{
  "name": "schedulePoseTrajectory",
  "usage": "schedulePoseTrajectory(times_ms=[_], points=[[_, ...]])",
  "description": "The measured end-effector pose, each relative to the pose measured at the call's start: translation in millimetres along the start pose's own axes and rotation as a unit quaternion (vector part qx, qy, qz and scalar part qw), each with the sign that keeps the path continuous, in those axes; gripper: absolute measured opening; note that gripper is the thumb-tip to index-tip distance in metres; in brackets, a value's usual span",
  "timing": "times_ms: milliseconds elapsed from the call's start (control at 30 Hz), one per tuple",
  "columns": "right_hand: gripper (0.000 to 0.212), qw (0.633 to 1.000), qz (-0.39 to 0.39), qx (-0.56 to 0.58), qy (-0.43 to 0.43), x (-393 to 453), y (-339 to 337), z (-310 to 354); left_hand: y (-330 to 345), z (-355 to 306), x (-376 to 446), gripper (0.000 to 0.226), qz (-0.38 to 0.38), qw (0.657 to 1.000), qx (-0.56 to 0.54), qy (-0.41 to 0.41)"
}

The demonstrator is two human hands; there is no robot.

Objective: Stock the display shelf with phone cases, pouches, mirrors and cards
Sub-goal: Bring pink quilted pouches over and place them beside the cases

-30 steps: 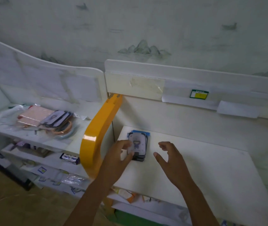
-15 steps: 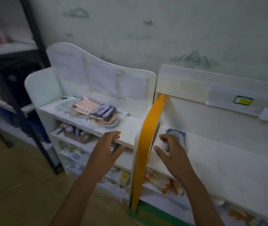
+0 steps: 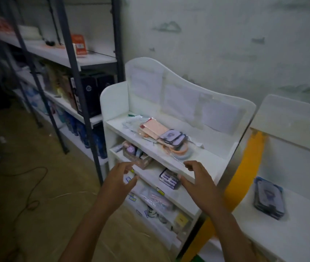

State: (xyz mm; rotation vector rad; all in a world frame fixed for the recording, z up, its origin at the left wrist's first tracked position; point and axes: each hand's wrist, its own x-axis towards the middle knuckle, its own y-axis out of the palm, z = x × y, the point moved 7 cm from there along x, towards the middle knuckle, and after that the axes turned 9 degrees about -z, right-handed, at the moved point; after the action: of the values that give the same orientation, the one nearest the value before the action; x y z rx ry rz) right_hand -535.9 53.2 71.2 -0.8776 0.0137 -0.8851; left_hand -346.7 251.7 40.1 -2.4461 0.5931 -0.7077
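Observation:
A white display shelf (image 3: 212, 159) stands against the wall. On its top board lies a heap of bagged goods: a pink pouch (image 3: 153, 128), phone cases (image 3: 173, 138) and round mirrors (image 3: 181, 153). A stack of phone cases (image 3: 268, 197) rests on the white counter (image 3: 301, 241) to the right. My left hand (image 3: 121, 179) hovers in front of the lower boards, fingers loosely spread, holding nothing. My right hand (image 3: 197, 179) floats near the front edge of the top board, fingers relaxed and empty.
Lower boards hold a basket of small items (image 3: 137, 155), a boxed item (image 3: 169, 179), bagged goods (image 3: 156, 199) and cards. A yellow side panel (image 3: 243, 178) separates shelf and counter. A dark metal rack (image 3: 74, 72) with boxes stands left. Cables lie on the floor (image 3: 27, 186).
The view swung left from the counter to the white shelf. Both hands left the phone case stack on the counter and now hover empty before the shelf.

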Motion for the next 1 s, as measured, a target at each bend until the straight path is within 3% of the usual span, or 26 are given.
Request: schedulePoseTrajectory(times_ms=[567, 833, 1000], points=[[0.042, 0.999, 0.031, 0.021, 0.007, 193.2, 102.1, -30.8, 33.6, 58.7, 177.4, 0.036, -0.042, 0.999, 0.017, -0.029], [0.049, 0.997, 0.045, 0.017, 0.052, 243.0, 132.2, -58.0, 81.2, 91.1, 243.2, 0.039, 0.015, 0.998, -0.018, -0.055], [0.042, 0.996, 0.03, -0.004, 0.089, 266.5, 151.5, -73.1, 118.8, 117.9, 292.0, 0.038, 0.075, 0.994, -0.023, -0.071]])
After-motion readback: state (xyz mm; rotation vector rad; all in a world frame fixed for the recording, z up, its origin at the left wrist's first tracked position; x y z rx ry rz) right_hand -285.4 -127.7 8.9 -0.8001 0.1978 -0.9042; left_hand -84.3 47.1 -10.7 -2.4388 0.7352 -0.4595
